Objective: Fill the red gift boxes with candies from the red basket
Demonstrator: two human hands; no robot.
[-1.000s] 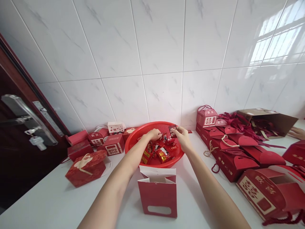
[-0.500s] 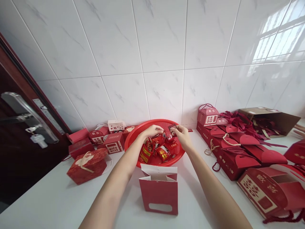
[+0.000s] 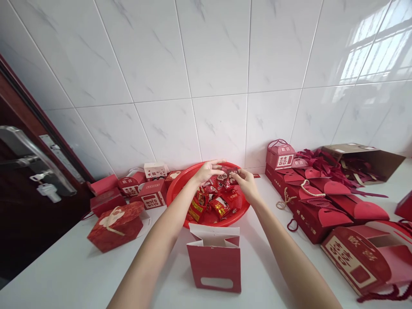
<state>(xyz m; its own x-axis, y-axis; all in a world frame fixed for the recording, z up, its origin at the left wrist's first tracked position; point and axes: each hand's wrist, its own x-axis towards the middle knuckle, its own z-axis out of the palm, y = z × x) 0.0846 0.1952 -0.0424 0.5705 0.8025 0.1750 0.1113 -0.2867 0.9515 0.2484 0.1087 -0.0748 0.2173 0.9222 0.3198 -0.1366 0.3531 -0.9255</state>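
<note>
A red plastic basket (image 3: 174, 189) with a perforated rim stands against the wall, holding several wrapped candies (image 3: 221, 207) in red and gold. My left hand (image 3: 208, 171) hovers over its far side, fingers stretched out and apart, with no candy visibly gripped. Between the thumb and fingers of my right hand (image 3: 245, 182) is a small dark red candy packet (image 3: 232, 173), just above the other candies. In front of the basket, between my forearms, a red paper box (image 3: 215, 264) stands upright with its top open and an oval slot low on its front.
Red gift boxes (image 3: 117, 227) cluster at the left, by a dark door with a lever handle (image 3: 19, 163). On the right are rows of red boxes (image 3: 317, 216), dark red ribbons (image 3: 333, 171) and a brown carton (image 3: 386, 165) lying on its side. White tiles back the table.
My left hand's fingers have spread and reached right, toward my right hand. My right hand keeps its pinch on the packet. Another person's hand at the far right has left view.
</note>
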